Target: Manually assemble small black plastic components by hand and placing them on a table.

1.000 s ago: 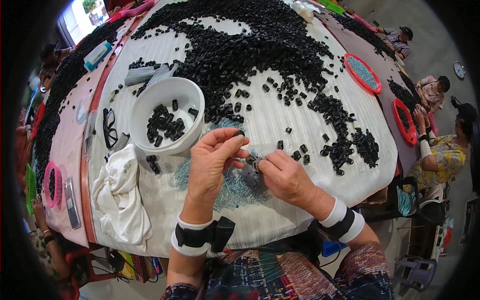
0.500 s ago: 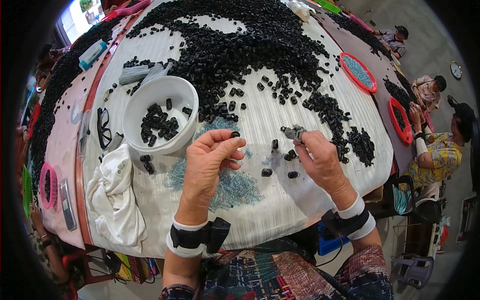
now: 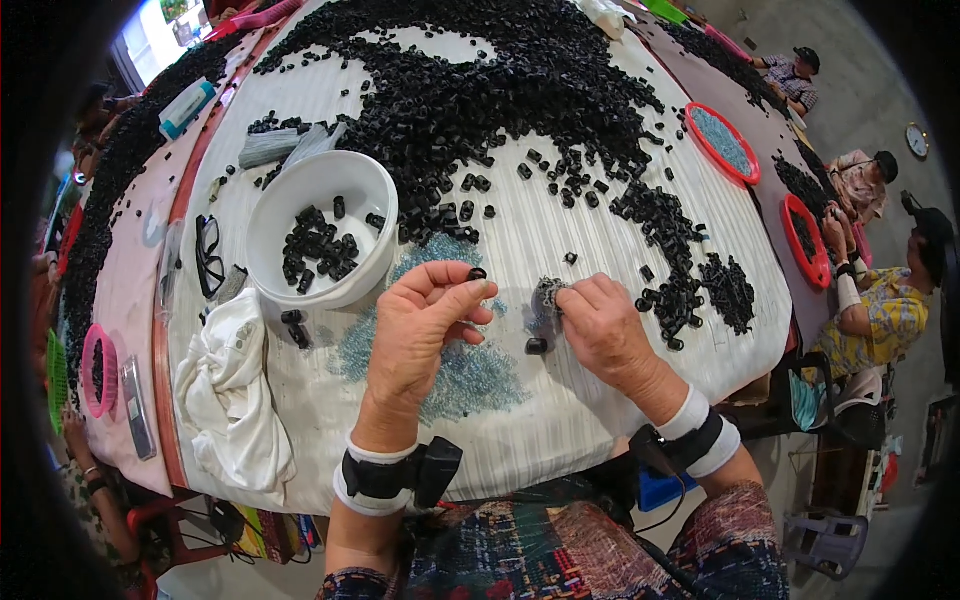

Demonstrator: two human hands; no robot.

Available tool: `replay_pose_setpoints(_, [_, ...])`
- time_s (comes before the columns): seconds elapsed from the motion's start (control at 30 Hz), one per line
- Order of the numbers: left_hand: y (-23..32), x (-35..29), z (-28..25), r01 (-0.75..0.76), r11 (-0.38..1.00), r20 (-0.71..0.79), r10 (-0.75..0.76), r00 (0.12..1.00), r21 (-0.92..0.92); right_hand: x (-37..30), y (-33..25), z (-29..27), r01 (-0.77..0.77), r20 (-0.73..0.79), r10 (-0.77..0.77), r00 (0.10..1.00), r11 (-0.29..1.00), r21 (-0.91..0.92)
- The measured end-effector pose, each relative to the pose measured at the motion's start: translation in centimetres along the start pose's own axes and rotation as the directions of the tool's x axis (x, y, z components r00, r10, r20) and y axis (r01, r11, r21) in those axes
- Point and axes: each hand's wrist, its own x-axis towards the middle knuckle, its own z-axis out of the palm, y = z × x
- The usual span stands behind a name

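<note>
My left hand (image 3: 425, 325) pinches a small black ring-shaped piece (image 3: 477, 273) between thumb and fingertips, just above a patch of tiny pale-blue bits (image 3: 470, 375) on the white ribbed table cover (image 3: 560, 420). My right hand (image 3: 605, 325) holds a small grey clump (image 3: 546, 300) at its fingertips, close to the left hand. One loose black piece (image 3: 537, 346) lies on the cover under the right hand. A white bowl (image 3: 262, 225) holding several black pieces stands up and left of my left hand.
A large heap of black pieces (image 3: 480, 90) covers the far table. White cloth (image 3: 235, 385) lies front left, glasses (image 3: 208, 255) beside the bowl. Red trays (image 3: 724, 145) sit at the right edge, where other people (image 3: 880, 300) work. A pink tray (image 3: 97, 370) sits far left.
My right hand went out to the right toward the scattered black pieces, then came back close to the left hand holding a grey clump. The left hand stayed near the blue bits.
</note>
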Motion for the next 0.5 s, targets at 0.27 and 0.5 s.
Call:
replay_pose_setpoints(0.27, [-0.5,-0.7,0.7,-0.020,0.994,0.129,0.006,0.992,0.106,1.9,-2.0,-2.9,-0.024,-0.122,0.061,0.991,0.960,0.279])
replay_pose_setpoints(0.5, [-0.6,-0.7,1.1,-0.130,0.970,0.162,0.097,0.982,0.208,4.2,-3.7,-4.0,0.172,-0.147,-0.149,0.978,0.972,0.160])
